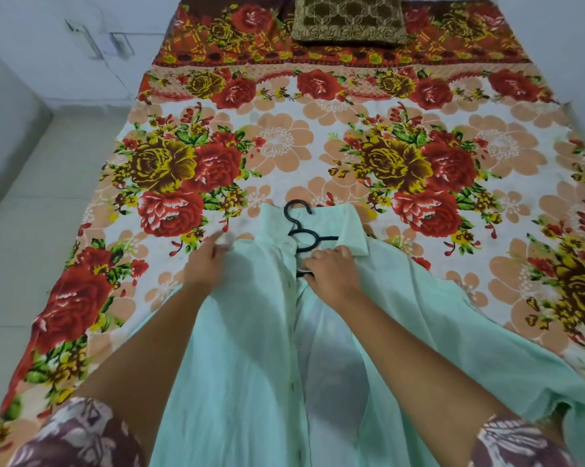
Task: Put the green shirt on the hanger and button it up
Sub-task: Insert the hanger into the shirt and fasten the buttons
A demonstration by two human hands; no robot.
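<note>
- While the pale green shirt (pixel 237 348) lies front-up on the floral bedsheet (pixel 284 139), its collar (pixel 351 230) points away from the person and its hem runs down toward the bottom edge of the head view.
- A black plastic hanger (pixel 304 235) sits inside the neck of the shirt, with its hook sticking out past the collar onto the sheet.
- The shirt front is unbuttoned: the left panel, with its line of dark buttonholes, lies beside the right panel, and a strip of the inner back shows between them.
- The right hand (pixel 331 274) rests just below the collar, its fingers curled over the right front edge of the shirt and the lower part of the hanger, gripping the cloth there.
- The left hand (pixel 205 267) is at the shirt's left shoulder, touching the fabric. Its fingertips are blurred, so I cannot tell whether it pinches the cloth or only lies on it.
- Both forearms cross the shirt, and patterned maroon sleeves (pixel 75 436) show at the bottom corners.
- A brown and gold cushion (pixel 348 21) lies at the far end of the bed.
- Pale floor tiles (pixel 31 230) run along the left side.
</note>
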